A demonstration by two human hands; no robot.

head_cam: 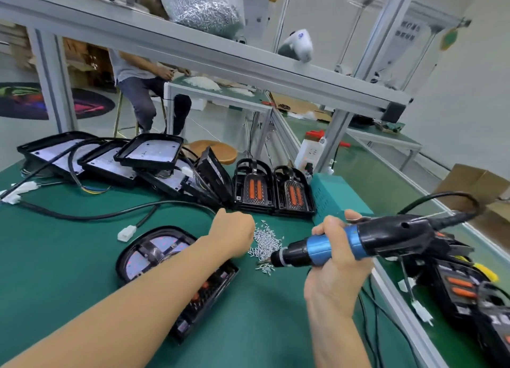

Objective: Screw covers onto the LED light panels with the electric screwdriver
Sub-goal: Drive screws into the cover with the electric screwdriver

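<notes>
- Fingers of right hand (pixel 335 253) wrapped round the electric screwdriver (pixel 356 242), thumb on top near the blue barrel; bit end points left, down toward the loose screws (pixel 266 242) on the mat.
- Left hand (pixel 233 231) curled at the edge of that screw pile, back of hand to camera; fingertips hidden, so can't tell if it's pinching a screw or closed on nothing.
- LED light panel (pixel 154 251) w/ its cover lies on the green mat (pixel 69 271) just under the left forearm, partly hidden by it. Driver is off to its right, not on it.
- Progress, as a guess: looks like the screw-pickup step. No screw visible on the bit, bit not touching the panel. Can't tell how many screws are already in this cover.
- Left to do: several open panels stacked (pixel 150 151) at back left w/ cables trailing, no covers on them as far as I can see. Two black covers (pixel 273 191) w/ orange strips stand near the teal box (pixel 331 199).
- More units (pixel 463 285) piled at far right; whether they're finished can't be told.
- Big bag of screws (pixel 204 6) on the upper shelf.
</notes>
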